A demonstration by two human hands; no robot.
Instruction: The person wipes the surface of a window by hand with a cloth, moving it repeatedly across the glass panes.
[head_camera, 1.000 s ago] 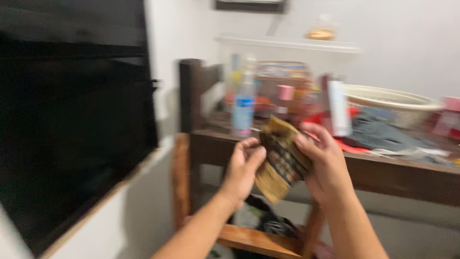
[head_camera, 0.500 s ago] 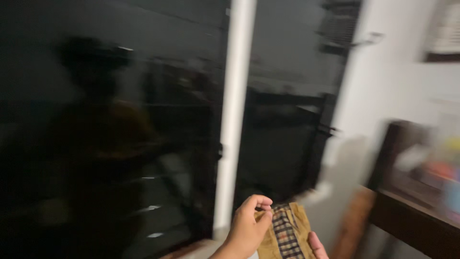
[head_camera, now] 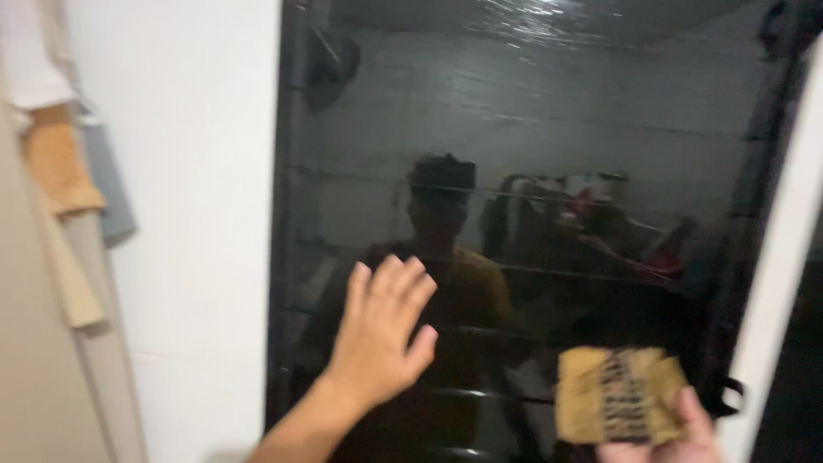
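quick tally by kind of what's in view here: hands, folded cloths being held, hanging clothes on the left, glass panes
hands: 2, left hand open toward the dark glass, right hand gripping the cloth
folded cloth: 1, mustard yellow with a dark plaid strip
hanging clothes: about 3, blurred and overlapping
dark glass pane: 1
total: about 7

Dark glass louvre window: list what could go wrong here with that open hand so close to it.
1. The left hand is spread open at the dark glass louvre window; pressing on the slats might crack one or pinch fingers, though contact is unclear.
2. The right hand grips the folded mustard-yellow checked cloth only by its lower edge, so it could slip.
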